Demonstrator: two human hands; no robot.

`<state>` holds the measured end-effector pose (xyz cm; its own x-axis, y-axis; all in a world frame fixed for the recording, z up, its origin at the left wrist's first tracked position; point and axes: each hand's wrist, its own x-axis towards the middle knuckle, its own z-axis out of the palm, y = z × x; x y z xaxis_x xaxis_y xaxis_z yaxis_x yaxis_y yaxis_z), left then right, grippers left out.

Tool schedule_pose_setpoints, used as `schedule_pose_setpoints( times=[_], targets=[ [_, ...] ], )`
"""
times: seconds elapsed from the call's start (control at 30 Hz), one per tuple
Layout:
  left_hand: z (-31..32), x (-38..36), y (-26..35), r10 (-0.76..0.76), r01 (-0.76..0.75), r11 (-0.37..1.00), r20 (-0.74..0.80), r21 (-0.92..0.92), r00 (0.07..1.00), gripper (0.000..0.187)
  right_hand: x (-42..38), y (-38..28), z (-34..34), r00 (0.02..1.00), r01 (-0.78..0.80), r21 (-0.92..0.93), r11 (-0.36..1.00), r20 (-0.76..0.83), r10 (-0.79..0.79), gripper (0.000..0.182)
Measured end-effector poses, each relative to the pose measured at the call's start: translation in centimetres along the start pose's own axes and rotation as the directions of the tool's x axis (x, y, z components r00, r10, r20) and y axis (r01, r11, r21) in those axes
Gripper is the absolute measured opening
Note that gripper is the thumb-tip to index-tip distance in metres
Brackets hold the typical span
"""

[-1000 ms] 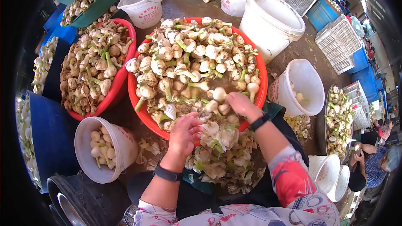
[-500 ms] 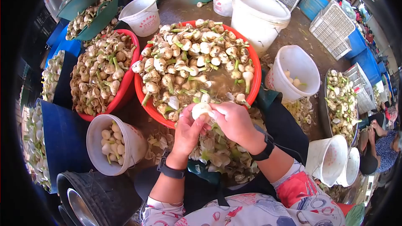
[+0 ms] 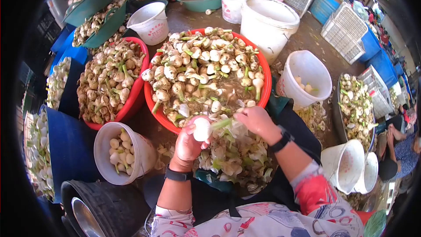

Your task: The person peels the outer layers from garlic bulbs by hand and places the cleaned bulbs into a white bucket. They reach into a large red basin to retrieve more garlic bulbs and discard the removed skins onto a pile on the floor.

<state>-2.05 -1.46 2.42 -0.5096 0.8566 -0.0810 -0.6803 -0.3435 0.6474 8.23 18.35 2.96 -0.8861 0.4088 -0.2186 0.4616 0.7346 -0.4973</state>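
Observation:
A peeled white garlic bulb (image 3: 202, 129) sits in the fingers of my left hand (image 3: 187, 142), its pale green stem (image 3: 222, 123) pointing right. My right hand (image 3: 258, 123) is to the right of the bulb, apart from it, with fingers pinched on thin whitish garlic skin (image 3: 237, 132). Below both hands lies a heap of loose skins and stem scraps (image 3: 234, 158). Just beyond them stands a red basin (image 3: 267, 81) of unpeeled garlic bulbs (image 3: 193, 61) in brownish water.
Left of me, a white bucket (image 3: 147, 151) holds peeled bulbs, with a second red basin (image 3: 139, 92) of garlic behind it. Another white bucket (image 3: 302, 72) with a few bulbs stands at right. A large white tub (image 3: 265, 35) is behind the basin. A person (image 3: 401, 158) sits far right.
My hands have parted: the right moved to the right, pulling skin away, while the left came slightly down and left with the bulb. The bulb's stem now shows.

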Motion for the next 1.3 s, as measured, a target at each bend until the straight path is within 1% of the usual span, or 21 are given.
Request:
schedule_pose_setpoints(
  times=[0.03,0.07,0.1,0.13,0.17,0.23,0.33,0.4,0.47,0.53,0.57,0.6,0.67,0.77,0.87,1.0,1.1,1.17,1.2,1.27,1.3],
  targets=[
    [-0.5,0.1,-0.1,-0.042,0.042,0.999,0.019,-0.002,0.999,0.042,-0.2,-1.4,-0.1,1.0,0.006,-0.005,1.0,0.018,-0.006,0.025],
    [-0.8,0.1,-0.2,-0.092,0.092,0.996,0.039,0.003,0.995,0.041,-0.3,-2.4,0.1,0.939,0.319,0.163,0.934,-0.184,-0.289,0.023],
    [-0.7,0.3,-0.4,-0.096,0.095,0.995,0.029,0.004,0.995,0.041,-0.4,-3.1,0.0,0.763,0.616,0.253,0.746,-0.425,-0.486,0.022],
    [-0.3,0.6,-0.6,-0.115,0.118,0.992,-0.046,0.053,0.992,0.041,-0.6,-3.2,-0.5,0.823,0.566,0.283,0.774,-0.155,-0.546,0.02],
    [0.0,0.9,-0.7,-0.13,0.142,0.985,-0.116,0.1,0.985,0.042,-0.5,-3.0,-0.4,0.825,0.565,0.287,0.774,-0.159,-0.543,0.02],
    [-0.2,1.3,-0.5,-0.18,0.188,0.975,-0.071,0.12,0.981,0.043,-0.3,-2.5,-0.2,0.864,0.498,0.22,0.839,-0.041,-0.502,0.019],
    [0.6,1.4,-0.8,-0.064,0.127,0.875,-0.149,0.467,0.987,0.048,-0.7,-2.9,0.2,0.861,0.503,0.217,0.837,-0.043,-0.506,0.016],
    [0.3,1.4,-1.1,-0.086,0.14,0.876,-0.135,0.463,0.987,0.048,-0.9,-2.6,0.8,0.855,0.508,0.244,0.826,-0.033,-0.517,0.016],
    [0.2,1.6,-1.4,-0.103,0.145,0.875,-0.115,0.461,0.988,0.048,-0.8,-2.1,1.3,0.84,0.542,0.304,0.784,-0.224,-0.494,0.015],
    [0.1,1.7,-1.9,0.117,-0.041,0.603,-0.037,0.797,0.992,0.049,-1.1,-1.8,1.4,0.865,0.499,0.229,0.836,-0.186,-0.466,0.013],
    [0.3,1.7,-2.0,0.112,-0.04,0.602,-0.034,0.798,0.993,0.049,-1.3,-1.7,1.5,0.889,0.454,0.146,0.879,-0.144,-0.435,0.014],
    [0.7,1.7,-2.1,0.109,-0.019,0.503,-0.041,0.864,0.993,0.049,-1.7,-1.9,1.6,0.89,0.451,0.144,0.881,-0.146,-0.432,0.014],
    [2.5,1.5,-1.6,0.102,0.009,0.245,-0.036,0.969,0.994,0.043,-2.6,-2.8,2.2,0.945,0.281,-0.051,0.958,-0.161,-0.285,0.014],
    [1.9,1.2,-2.4,0.133,0.012,0.326,-0.058,0.945,0.989,0.04,-2.8,-2.8,2.1,0.936,0.272,0.003,0.962,-0.234,-0.264,0.015],
    [1.6,0.7,-2.3,0.181,-0.098,0.203,0.06,0.974,0.982,0.039,-3.4,-3.3,2.1,0.938,0.269,-0.034,0.962,-0.218,-0.27,0.016],
    [1.8,0.3,-2.1,0.158,-0.057,0.222,0.022,0.973,0.987,0.043,-3.4,-3.3,2.3,0.957,0.215,0.004,0.977,-0.199,-0.21,0.019],
    [1.7,-0.1,-2.0,0.153,-0.144,0.207,0.114,0.968,0.982,0.043,-3.0,-3.0,2.2,0.984,0.152,0.074,0.986,-0.101,-0.144,0.023],
    [1.7,-0.2,-1.7,-0.013,0.019,0.475,-0.015,0.88,1.0,0.043,-2.8,-2.9,1.4,0.989,-0.029,0.347,0.938,0.148,-0.025,0.025],
    [1.9,-0.4,-1.6,-0.012,0.019,0.475,-0.015,0.88,1.0,0.043,-2.7,-2.7,1.3,0.989,-0.028,0.346,0.938,0.148,-0.025,0.025],
    [2.5,-0.5,-1.8,0.069,-0.153,0.674,0.145,0.723,0.987,0.043,-2.4,-2.0,1.3,0.906,-0.299,0.6,0.742,0.423,0.022,0.023],
    [2.6,-0.3,-2.0,0.069,-0.156,0.674,0.148,0.722,0.987,0.043,-2.5,-1.9,1.7,0.907,-0.298,0.6,0.742,0.421,0.023,0.023]
  ],
)
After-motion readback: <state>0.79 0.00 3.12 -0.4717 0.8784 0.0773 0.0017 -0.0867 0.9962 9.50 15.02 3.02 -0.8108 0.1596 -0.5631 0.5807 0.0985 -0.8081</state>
